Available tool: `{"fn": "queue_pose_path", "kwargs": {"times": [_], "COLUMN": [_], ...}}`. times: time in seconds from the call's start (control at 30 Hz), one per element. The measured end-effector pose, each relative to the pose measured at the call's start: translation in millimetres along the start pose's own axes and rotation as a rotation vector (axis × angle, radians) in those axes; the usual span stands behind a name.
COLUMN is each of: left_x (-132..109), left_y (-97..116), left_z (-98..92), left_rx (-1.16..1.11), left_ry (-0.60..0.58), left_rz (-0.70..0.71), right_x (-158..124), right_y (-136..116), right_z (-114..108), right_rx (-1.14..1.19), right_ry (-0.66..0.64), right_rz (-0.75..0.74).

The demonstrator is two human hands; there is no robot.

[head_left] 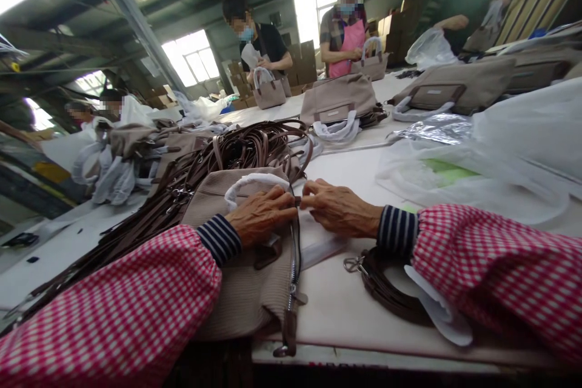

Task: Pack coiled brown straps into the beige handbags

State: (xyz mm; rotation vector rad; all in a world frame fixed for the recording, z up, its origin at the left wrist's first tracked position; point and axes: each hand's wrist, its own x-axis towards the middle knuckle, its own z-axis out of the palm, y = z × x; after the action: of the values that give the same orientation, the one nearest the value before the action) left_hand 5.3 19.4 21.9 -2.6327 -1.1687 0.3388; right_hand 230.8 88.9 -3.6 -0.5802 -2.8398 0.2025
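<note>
A taupe ribbed handbag (240, 309) lies on its side in front of me, its open-looking metal zipper (293, 270) running along the right edge. One bag handle (254, 180) is wrapped in white padding. My left hand (261, 215) lies over the bag, fingers closed on its upper right edge. Close beside it, my right hand (341, 206) pinches a small dark brown tab (297, 200) at that edge; the fingertips partly hide it. Below my right wrist rests a coiled brown strap (386, 291) with a metal clip and a white piece (443, 315).
Many brown straps (245, 145) are heaped behind and left of the bag. More bags (336, 100) stand farther back. Clear plastic bags (522, 133) cover the right side. Several people work across the table, one in a pink apron (353, 36). The table's front edge (386, 361) is near me.
</note>
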Motion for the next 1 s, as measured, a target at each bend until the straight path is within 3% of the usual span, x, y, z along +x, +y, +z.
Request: {"fn": "queue_pose_path", "kwargs": {"times": [0.1,0.27,0.5,0.67,0.8,1.0], "left_x": [3,4,2,3,-5,-12], "left_y": [-2,-3,0,15,23,22], "left_z": [1.7,-9.5,-34.6,-7.0,8.9,7.2], "left_rx": [-0.029,-0.010,-0.069,-0.378,-0.417,-0.452], "left_ry": [0.029,0.093,0.398,0.652,0.764,0.792], "left_rz": [0.015,0.015,-0.020,-0.127,-0.196,-0.210], "right_x": [8,13,-26,-43,-37,-12], "right_y": [9,23,36,40,36,-2], "right_z": [0,6,-35,-32,-31,-42], "right_rx": [-0.117,-0.208,-0.265,-0.210,-0.197,0.039], "right_ry": [0.006,0.007,0.007,-0.097,-0.123,0.120], "right_rz": [0.112,0.117,0.201,0.305,0.282,0.036]}}
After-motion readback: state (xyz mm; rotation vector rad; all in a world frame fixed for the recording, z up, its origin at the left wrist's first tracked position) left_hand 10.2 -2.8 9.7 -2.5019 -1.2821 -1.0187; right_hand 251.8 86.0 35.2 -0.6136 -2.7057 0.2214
